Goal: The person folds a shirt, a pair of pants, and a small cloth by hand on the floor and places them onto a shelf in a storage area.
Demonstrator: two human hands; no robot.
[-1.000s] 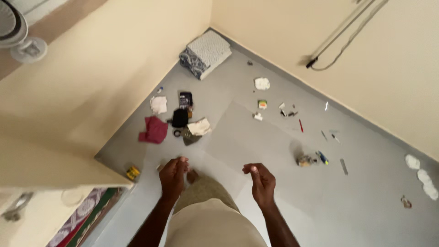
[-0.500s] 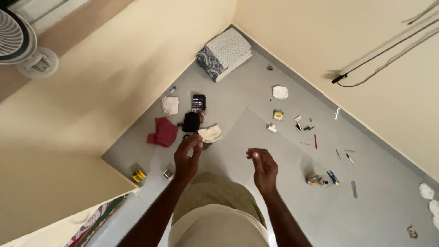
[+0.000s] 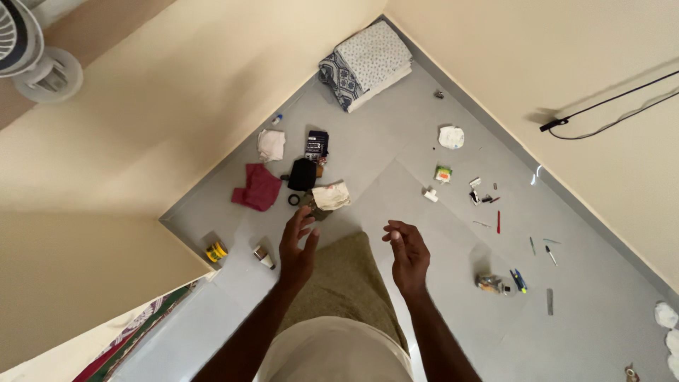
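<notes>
Soft, even daylight filled the room; the cable [image 3: 615, 113] cast a faint shadow on the wall [image 3: 537, 64]. The floor [image 3: 396, 163] showed mild glare, edges bent outward, and focus stayed sharp.

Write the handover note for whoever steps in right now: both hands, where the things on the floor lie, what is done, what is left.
Left hand: raised, fingers spread, holding nothing.
Right hand: raised, fingers loosely curled, nothing seen in it.
Nearest things, on the grey floor just beyond the left hand: crumpled cream cloth, black pouch, small black ring, dark red cloth.
Folded patterned bedding lies in the corner.
Small tools and a red pen are scattered to the right.
Done: nothing picked up.
Left: everything lies loose on the floor.
</notes>
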